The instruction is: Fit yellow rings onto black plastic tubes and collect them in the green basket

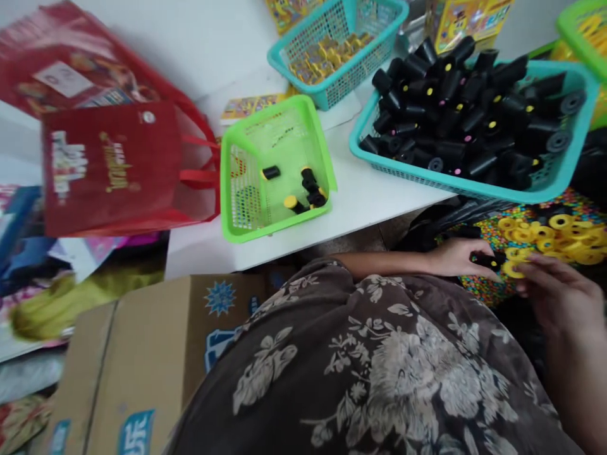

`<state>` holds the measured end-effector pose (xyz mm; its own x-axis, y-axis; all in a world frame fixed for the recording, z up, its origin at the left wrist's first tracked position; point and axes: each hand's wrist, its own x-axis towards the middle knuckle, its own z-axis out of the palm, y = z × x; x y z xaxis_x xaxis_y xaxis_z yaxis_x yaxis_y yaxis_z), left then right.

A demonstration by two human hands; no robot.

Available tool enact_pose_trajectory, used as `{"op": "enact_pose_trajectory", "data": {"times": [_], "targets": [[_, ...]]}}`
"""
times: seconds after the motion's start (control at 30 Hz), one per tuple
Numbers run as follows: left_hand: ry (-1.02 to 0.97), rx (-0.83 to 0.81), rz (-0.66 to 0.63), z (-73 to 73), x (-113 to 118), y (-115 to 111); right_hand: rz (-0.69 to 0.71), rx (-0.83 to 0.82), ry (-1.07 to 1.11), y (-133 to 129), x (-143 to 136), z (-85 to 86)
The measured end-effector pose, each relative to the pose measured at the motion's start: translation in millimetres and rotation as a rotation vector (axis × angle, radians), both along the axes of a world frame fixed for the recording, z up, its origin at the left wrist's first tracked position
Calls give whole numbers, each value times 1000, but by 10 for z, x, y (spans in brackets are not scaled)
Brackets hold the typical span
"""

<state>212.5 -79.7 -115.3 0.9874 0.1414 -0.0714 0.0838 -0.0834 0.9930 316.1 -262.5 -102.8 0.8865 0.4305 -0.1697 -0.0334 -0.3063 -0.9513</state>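
At the right, over a mass of small multicoloured beads [488, 292], my left hand [458, 258] is closed around a black tube [484, 260]. Facing it, my right hand [557, 287] pinches a yellow ring-shaped piece [513, 268] close to the tube's end. More yellow pieces [576, 237] lie on the beads just behind my right hand. A teal basket [408, 172] above the hands is heaped with black tubes, some showing yellow or pink dots. The green basket [227, 189] on the white table holds several black pieces with yellow ends.
Another teal basket [332, 95] with gold-coloured pieces stands at the back of the white table [256, 249]. Red bags [114, 170] are at the left, above a cardboard box [142, 341]. Yellow printed boxes [467, 22] stand behind, and a green-rimmed basket [581, 38] is at the upper right.
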Motion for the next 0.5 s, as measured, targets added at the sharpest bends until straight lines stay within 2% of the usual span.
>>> {"op": "enact_pose_trajectory", "data": {"times": [0.03, 0.1, 0.2, 0.37, 0.5], "targets": [[-19, 12, -17, 21, -11, -1, -20, 76, 121, 61, -98, 63], [-55, 26, -33, 47, -41, -12, -86, 117, 274, 194, -268, 196], [-61, 3, 16, 37, -69, -28, -151, 143, 380, 347, -366, 320], [-68, 8, 54, -11, -43, -21, -175, 203, 456, 409, -333, 266], [-103, 63, 75, -2, -55, -26, -198, 250, 406, 429, -390, 221]]}}
